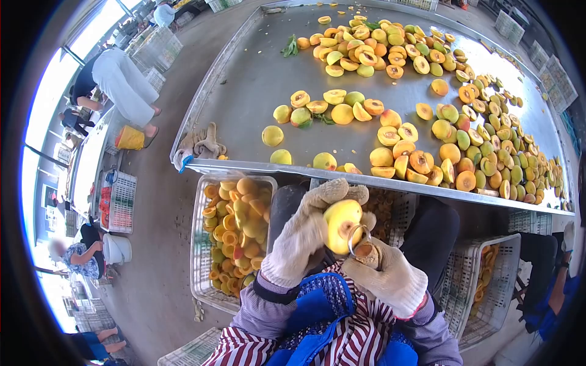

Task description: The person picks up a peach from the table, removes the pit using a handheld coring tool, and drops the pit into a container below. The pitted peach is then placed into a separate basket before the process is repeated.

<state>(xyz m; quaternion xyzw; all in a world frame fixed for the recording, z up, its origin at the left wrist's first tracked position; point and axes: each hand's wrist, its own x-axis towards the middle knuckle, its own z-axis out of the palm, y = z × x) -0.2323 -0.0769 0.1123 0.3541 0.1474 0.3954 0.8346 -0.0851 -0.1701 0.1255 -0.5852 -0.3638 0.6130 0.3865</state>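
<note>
My left hand (299,235), in a pale knitted work glove, is closed around a yellow peach half (339,221) over my lap. Its cut face, with a brown centre, is turned toward my right side. In the other glove, my right hand (394,277) grips a pitting knife (367,251) by its stubby handle. The metal loop of that knife lies against the brown centre of the fruit. Just left of my knees stands a white plastic crate (196,256) full of peach halves, some of them blurred.
Ahead is a metal table (244,116) with a raised rim, bearing many halved peaches (421,161). Used gloves (204,143) lie on its left corner. More crates stand beneath it and at right (506,287). Other people work at left (119,79) and sit at far right.
</note>
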